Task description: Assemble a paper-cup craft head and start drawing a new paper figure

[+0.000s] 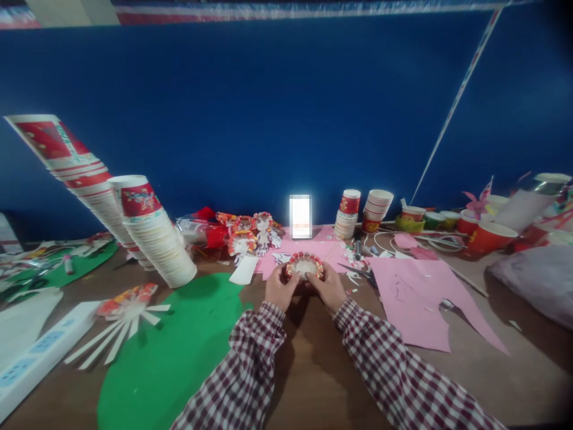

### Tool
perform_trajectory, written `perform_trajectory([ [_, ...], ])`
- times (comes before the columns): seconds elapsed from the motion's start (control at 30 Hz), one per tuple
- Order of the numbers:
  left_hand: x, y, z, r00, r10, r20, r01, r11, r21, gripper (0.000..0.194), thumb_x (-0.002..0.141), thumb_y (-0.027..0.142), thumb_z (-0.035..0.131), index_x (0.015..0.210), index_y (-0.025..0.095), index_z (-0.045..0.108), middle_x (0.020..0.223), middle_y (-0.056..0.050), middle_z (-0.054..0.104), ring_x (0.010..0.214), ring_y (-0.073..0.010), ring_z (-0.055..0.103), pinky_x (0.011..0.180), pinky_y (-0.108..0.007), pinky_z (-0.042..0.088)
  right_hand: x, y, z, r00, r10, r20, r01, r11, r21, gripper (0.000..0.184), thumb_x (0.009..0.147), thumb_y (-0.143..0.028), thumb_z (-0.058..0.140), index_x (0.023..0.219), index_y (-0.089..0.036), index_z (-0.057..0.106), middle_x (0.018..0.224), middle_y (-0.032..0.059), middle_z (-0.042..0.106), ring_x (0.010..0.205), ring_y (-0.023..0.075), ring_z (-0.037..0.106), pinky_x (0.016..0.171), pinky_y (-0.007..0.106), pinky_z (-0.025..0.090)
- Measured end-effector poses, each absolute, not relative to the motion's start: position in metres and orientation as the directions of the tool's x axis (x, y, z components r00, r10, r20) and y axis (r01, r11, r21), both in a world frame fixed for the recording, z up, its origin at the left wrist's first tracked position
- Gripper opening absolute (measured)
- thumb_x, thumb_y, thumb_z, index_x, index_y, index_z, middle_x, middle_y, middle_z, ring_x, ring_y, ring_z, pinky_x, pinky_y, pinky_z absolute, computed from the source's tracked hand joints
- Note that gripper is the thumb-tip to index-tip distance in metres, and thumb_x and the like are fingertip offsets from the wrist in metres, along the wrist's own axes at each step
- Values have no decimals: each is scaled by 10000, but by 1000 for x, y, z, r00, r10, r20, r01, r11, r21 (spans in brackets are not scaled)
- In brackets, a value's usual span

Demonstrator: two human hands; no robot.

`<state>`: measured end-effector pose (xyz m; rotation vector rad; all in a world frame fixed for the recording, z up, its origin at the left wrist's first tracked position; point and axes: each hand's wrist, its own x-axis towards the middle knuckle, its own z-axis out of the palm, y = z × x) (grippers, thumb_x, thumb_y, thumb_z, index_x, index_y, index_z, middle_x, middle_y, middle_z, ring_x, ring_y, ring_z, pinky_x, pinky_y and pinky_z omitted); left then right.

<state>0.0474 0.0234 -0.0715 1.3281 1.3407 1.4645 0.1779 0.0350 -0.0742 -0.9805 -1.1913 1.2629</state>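
Observation:
Between both hands, just above the brown table, is a round paper cup craft (305, 267) with a pale middle and a red and yellow curled rim. My left hand (280, 288) grips its left side, the thumb pressed on the near edge. On the opposite side my right hand (330, 288) holds it the same way, with thumb and fingers closed on the rim. The fingers behind the craft are partly hidden. Right behind it lie pink paper (313, 237) and cut-out paper figures (263, 230). Scissors (362, 272) rest to the right of my right hand.
Tall stacks of paper cups (154, 239) lean at the left, beside green paper (179, 346). A cut cup with splayed strips (129, 313) lies near a white power strip (40, 352). Shorter cup stacks (378, 209), cut pink paper (416, 304) and a plastic bag (532, 280) are at the right.

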Motion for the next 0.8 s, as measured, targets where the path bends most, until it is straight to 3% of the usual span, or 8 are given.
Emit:
perform_trajectory([
  [0.1,44,26,-76,-235,948,216,185,-174,967,365,659,277,631,973,102,565,884,-90,645,798,-169,601,757,-307,476,178,34,-73,-89,991,100,-87,92,-992,411,644,-353,639,977,-169,483,826,33,614,645,159,588,548,284,517],
  [0.27,41,28,-75,-279,944,179,210,-122,970,380,634,230,646,984,106,566,887,-85,638,789,-166,597,729,-293,489,179,31,-70,-48,957,287,42,289,-956,503,634,-354,666,1052,-172,454,957,59,587,851,180,573,773,325,484],
  [0.4,41,25,-76,-248,968,40,144,-4,990,454,644,224,637,1066,102,522,799,-58,630,619,-128,589,567,-256,507,181,36,-72,68,966,250,36,248,-968,547,683,-429,604,1122,-169,407,1077,109,518,928,196,543,778,336,480],
  [0.53,40,18,-79,-285,956,66,244,5,970,415,608,184,670,1003,106,570,695,-28,618,608,-116,576,594,-236,502,186,44,-75,202,952,231,115,211,-971,572,671,-485,586,1107,-149,430,1070,120,505,930,204,517,787,347,462],
  [0.8,32,-8,-74,-326,945,32,205,38,978,410,633,207,655,1016,114,544,823,-68,611,669,-135,576,510,-235,516,194,46,-77,203,945,256,122,235,-964,501,716,-455,551,1095,-149,431,1012,98,512,867,172,515,782,322,447],
])
